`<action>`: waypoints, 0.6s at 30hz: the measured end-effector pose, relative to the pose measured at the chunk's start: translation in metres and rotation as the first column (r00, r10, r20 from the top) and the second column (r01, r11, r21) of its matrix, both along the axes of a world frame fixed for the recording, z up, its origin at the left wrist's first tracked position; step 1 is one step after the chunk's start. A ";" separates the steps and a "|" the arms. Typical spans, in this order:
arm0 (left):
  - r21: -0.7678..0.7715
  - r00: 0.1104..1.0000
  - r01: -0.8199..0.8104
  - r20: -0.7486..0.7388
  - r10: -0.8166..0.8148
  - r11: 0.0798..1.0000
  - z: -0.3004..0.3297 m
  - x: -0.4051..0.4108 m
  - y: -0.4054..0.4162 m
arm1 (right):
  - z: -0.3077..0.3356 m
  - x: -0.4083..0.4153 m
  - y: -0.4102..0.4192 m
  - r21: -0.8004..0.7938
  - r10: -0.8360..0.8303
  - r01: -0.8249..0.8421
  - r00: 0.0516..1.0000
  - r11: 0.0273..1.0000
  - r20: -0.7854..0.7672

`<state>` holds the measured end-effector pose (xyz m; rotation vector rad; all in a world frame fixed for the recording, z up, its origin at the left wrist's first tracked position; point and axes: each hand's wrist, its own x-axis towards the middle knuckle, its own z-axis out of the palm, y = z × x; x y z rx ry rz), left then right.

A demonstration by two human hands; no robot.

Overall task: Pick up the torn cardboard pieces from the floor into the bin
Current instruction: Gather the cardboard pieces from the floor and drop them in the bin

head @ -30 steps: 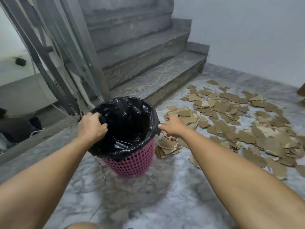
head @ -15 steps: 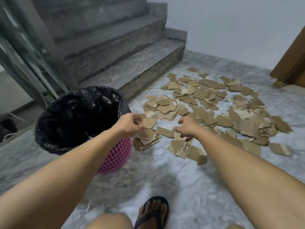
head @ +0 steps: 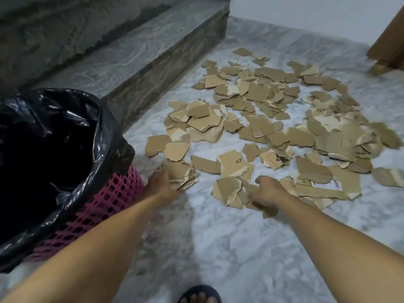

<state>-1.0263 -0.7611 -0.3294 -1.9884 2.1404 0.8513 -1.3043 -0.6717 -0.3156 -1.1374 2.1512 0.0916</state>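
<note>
Many torn brown cardboard pieces [head: 273,119] lie scattered over the marble floor [head: 229,248]. A pink mesh bin [head: 105,206] lined with a black bag [head: 54,138] stands at the left. My left hand [head: 160,185] rests on a small stack of pieces [head: 183,173] just right of the bin, fingers curled around its near edge. My right hand [head: 267,190] is down on the nearest pieces [head: 229,190], fingers bent over them. The bag's inside looks dark; its contents cannot be made out.
Grey stone stairs [head: 122,62] rise behind the bin. A white wall [head: 306,14] closes the back. A brown wooden door frame [head: 389,47] stands at the far right. My sandalled foot [head: 197,296] is at the bottom edge.
Both hands left the bin's rim and dropped to the floor pieces. The view swung right and lower, closer to the cardboard.
</note>
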 end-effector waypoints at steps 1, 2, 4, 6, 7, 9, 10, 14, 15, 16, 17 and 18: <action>-0.009 1.000 0.001 0.010 -0.001 1.000 -0.004 0.001 -0.003 | -0.008 0.001 -0.001 0.020 0.006 -0.005 1.000 1.000 -0.019; -0.012 1.000 -0.004 0.023 0.004 1.000 -0.010 0.001 -0.007 | -0.016 0.001 -0.004 0.045 0.017 -0.016 0.999 0.999 -0.040; -0.028 1.000 -0.013 0.024 0.014 1.000 -0.019 -0.001 -0.015 | -0.027 0.002 -0.011 0.085 0.056 -0.049 0.995 0.995 -0.079; -0.016 1.000 -0.011 0.016 0.012 1.000 -0.027 -0.002 -0.022 | -0.036 0.005 -0.017 0.106 0.128 -0.112 0.978 0.988 -0.164; 0.012 1.000 -0.008 0.021 0.008 1.000 -0.031 -0.002 -0.026 | -0.040 0.007 -0.019 0.116 0.176 -0.153 0.958 0.981 -0.226; 0.074 1.000 0.006 0.029 -0.008 0.997 -0.041 -0.002 -0.034 | -0.044 0.006 -0.026 0.131 0.255 -0.225 0.920 0.966 -0.297; 0.103 0.999 0.014 0.033 -0.017 0.995 -0.045 -0.002 -0.036 | -0.045 0.004 -0.029 0.138 0.266 -0.235 0.920 0.962 -0.288; 0.073 0.994 0.020 0.106 -0.028 0.997 -0.057 -0.006 -0.041 | -0.049 -0.014 -0.051 0.141 0.243 -0.224 0.960 0.964 -0.136; 0.041 0.990 0.032 0.137 -0.037 0.999 -0.056 -0.007 -0.042 | -0.047 -0.018 -0.057 0.146 0.260 -0.243 0.960 0.959 -0.104; 0.019 0.985 0.043 0.163 -0.046 0.999 -0.056 -0.007 -0.043 | -0.044 -0.021 -0.062 0.151 0.278 -0.264 0.957 0.953 -0.085; 0.011 0.982 0.054 0.182 -0.056 0.998 -0.055 -0.007 -0.045 | -0.040 -0.025 -0.068 0.150 0.291 -0.278 0.954 0.949 -0.073; 0.018 0.980 0.065 0.186 -0.067 0.998 -0.054 -0.008 -0.048 | -0.035 -0.028 -0.074 0.139 0.300 -0.290 0.952 0.947 -0.064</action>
